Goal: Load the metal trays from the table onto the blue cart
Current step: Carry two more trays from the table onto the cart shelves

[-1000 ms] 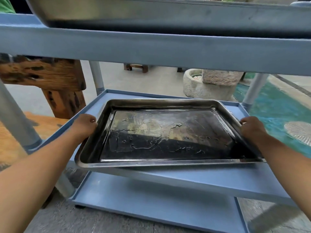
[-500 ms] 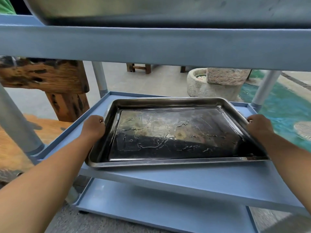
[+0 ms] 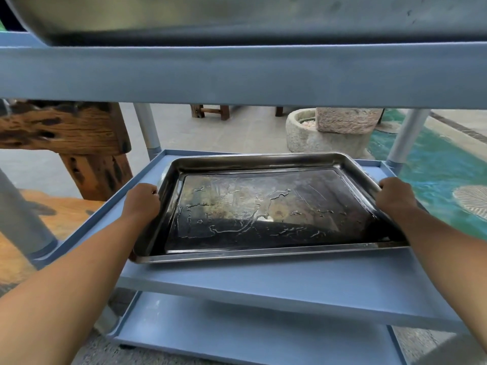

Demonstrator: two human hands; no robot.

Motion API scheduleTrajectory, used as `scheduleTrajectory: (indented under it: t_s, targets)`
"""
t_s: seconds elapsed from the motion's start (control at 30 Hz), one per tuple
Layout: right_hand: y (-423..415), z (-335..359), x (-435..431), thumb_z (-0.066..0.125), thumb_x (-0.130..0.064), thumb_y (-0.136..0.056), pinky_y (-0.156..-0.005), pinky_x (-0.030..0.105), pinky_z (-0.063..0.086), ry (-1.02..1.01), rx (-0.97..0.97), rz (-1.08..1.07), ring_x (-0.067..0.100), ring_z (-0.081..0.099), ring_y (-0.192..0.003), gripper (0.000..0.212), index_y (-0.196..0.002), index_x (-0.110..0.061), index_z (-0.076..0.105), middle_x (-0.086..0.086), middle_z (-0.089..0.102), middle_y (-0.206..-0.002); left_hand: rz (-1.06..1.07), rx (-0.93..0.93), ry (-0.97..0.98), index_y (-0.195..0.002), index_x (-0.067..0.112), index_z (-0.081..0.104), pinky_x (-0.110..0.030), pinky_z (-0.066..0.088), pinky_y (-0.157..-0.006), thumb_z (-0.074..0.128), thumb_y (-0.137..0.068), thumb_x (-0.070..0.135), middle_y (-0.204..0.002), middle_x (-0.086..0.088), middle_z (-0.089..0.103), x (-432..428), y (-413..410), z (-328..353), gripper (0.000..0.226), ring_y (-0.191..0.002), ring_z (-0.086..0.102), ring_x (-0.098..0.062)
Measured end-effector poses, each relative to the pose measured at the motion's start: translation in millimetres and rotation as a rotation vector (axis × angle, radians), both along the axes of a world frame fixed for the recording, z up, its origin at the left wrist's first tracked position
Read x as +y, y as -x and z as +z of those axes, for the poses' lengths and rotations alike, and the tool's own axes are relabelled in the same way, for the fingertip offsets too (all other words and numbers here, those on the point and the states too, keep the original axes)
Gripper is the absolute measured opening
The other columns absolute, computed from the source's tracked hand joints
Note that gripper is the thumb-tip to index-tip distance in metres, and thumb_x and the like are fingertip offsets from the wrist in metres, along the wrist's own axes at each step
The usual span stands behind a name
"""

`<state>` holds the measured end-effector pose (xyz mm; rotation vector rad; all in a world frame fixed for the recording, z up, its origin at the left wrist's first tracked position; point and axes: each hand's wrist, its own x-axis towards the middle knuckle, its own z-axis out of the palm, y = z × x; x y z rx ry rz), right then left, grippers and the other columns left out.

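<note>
While both hands grip it, the wet tray sits at the middle shelf of the cart, so here's the rundown:

tray (image 3: 266, 206): steel, shallow, dead centre of the view. Water streaks and beads all over its dark bottom. Near edge sticks out a bit past the shelf's front lip, and I honestly can't tell if the far end is resting flat on the shelf or held just above it.

left hand (image 3: 141, 200): at 9 o'clock on the tray, fingers curled tight around the left rim, knuckles up. Closed on the tray, not loose.

right hand (image 3: 395, 196): at 3 o'clock, same deal, wrapped around the right rim near the far corner. Fingertips are tucked under, so they're hidden.

cart (image 3: 263, 283): blue plastic, three shelves showing, grey posts at the corners. Middle shelf carries the tray, bottom shelf is down at 6 o'clock.

second tray (image 3: 210, 19): up at 12 o'clock, on the top shelf. Only its underside and sloped wall show, pretty blurry.

desk (image 3: 66, 130): rough dark wood, at 9 to 10 o'clock behind the cart, chunky leg under it.

stone trough (image 3: 324, 138): at 1 o'clock past the cart, with a stone block lying across it.

floor: green-blue at 3 o'clock, pale paving at 12.
</note>
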<state>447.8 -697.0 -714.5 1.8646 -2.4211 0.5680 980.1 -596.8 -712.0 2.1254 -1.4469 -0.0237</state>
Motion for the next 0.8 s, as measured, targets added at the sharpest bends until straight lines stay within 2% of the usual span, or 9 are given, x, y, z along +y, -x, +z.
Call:
scheduleTrajectory:
  t_s: [0.23, 0.37, 0.43, 0.5, 0.6, 0.7, 0.8]
  targets:
    - [-4.1, -0.4, -1.1, 0.054, -0.005, -0.086, -0.077, 0.038, 0.046, -0.085, 0.037, 0.042, 0.041, 0.06, -0.102, 0.025, -0.108, 0.005, 0.059, 0.029, 0.063, -0.109, 0.008, 0.002, -0.006, -0.097, -0.005, 0.07, -0.046, 0.053, -0.088, 0.048, -0.095, 0.006, -0.096, -0.026, 0.069, -6.2, -0.5, -1.8, 0.025, -0.09, 0.064, -0.039]
    - [-11.0, 8.5, 8.3, 0.058, -0.01, -0.082, -0.069, 0.031, 0.037, -0.105, 0.058, 0.078, 0.034, 0.055, -0.083, 0.031, -0.108, 0.006, 0.058, 0.028, 0.062, -0.104, -0.007, 0.0, 0.025, -0.1, -0.003, 0.071, -0.046, 0.049, -0.092, 0.057, -0.091, 0.009, -0.103, -0.025, 0.07, 1.2, 0.5, 4.5, 0.021, -0.099, 0.064, -0.04]
    - [-21.3, 17.1, 18.5, 0.06, -0.009, -0.079, -0.068, 0.031, 0.037, -0.069, 0.056, 0.109, 0.036, 0.059, -0.084, 0.03, -0.106, 0.006, 0.058, 0.028, 0.063, -0.101, -0.029, -0.029, 0.008, -0.108, 0.001, 0.071, -0.046, 0.048, -0.095, 0.061, -0.088, 0.01, -0.109, -0.023, 0.07, 10.1, 4.6, 10.7, 0.024, -0.103, 0.064, -0.04]
    - [-39.3, 28.9, 32.8, 0.061, -0.009, -0.079, -0.07, 0.033, 0.042, -0.068, 0.014, 0.188, 0.04, 0.063, -0.093, 0.03, -0.107, 0.003, 0.059, 0.027, 0.064, -0.103, -0.073, -0.054, -0.05, -0.104, 0.004, 0.072, -0.046, 0.049, -0.094, 0.06, -0.086, 0.011, -0.108, -0.02, 0.071, 20.6, 11.5, 23.2, 0.023, -0.104, 0.063, -0.04]
    - [-78.8, 53.8, 67.3, 0.06, -0.012, -0.083, -0.086, 0.036, 0.046, -0.134, -0.089, 0.283, 0.038, 0.06, -0.107, 0.035, -0.117, -0.003, 0.061, 0.022, 0.061, -0.121, -0.158, -0.021, -0.213, -0.085, 0.009, 0.066, -0.039, 0.046, -0.076, 0.051, -0.087, 0.015, -0.094, -0.013, 0.069, 44.8, 31.8, 52.3, 0.015, -0.098, 0.062, -0.039]
    - [-114.6, 78.4, 106.6, 0.05, -0.021, -0.09, -0.097, 0.036, 0.045, -0.306, -0.133, 0.354, 0.035, 0.055, -0.117, 0.039, -0.127, -0.008, 0.056, 0.019, 0.059, -0.128, -0.224, -0.009, -0.383, -0.096, 0.014, 0.065, -0.033, 0.042, -0.073, 0.048, -0.091, 0.019, -0.104, -0.012, 0.068, 74.5, 56.6, 90.4, 0.018, -0.098, 0.061, -0.035]
    - [-139.4, 114.3, 152.5, 0.047, -0.025, -0.092, -0.091, 0.035, 0.047, -0.468, -0.193, 0.351, 0.035, 0.057, -0.113, 0.039, -0.126, -0.006, 0.054, 0.018, 0.059, -0.125, -0.296, -0.032, -0.464, -0.105, 0.007, 0.065, -0.033, 0.05, -0.077, 0.052, -0.091, 0.02, -0.108, -0.017, 0.068, 109.2, 75.4, 137.3, 0.023, -0.099, 0.061, -0.036]
